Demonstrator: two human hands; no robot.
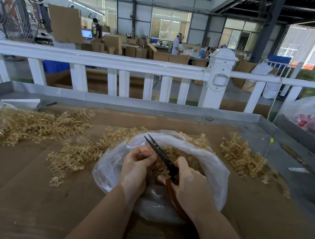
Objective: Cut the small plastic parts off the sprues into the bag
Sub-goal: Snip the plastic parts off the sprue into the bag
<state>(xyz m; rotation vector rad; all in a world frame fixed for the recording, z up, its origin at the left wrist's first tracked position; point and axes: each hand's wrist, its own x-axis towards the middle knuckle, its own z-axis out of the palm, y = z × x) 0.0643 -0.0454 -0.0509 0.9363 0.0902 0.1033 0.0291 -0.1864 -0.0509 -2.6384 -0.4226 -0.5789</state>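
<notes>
An open clear plastic bag (213,167) lies on the cardboard-covered table, holding a heap of small amber plastic parts (184,157). Over its mouth my right hand (189,186) grips black scissors (159,153) with red-brown handles, blades slightly apart and pointing up-left. My left hand (136,166) is closed around a small amber sprue piece, mostly hidden by my fingers, right beside the blades. Piles of amber sprues lie to the left (30,126), next to the bag (78,152) and to the right (244,156).
The work surface is brown cardboard (34,194) inside a metal tray with raised edges (154,106). A white railing (119,63) runs behind it. A large plastic bag (313,116) sits at the far right. Beyond are cartons and people working.
</notes>
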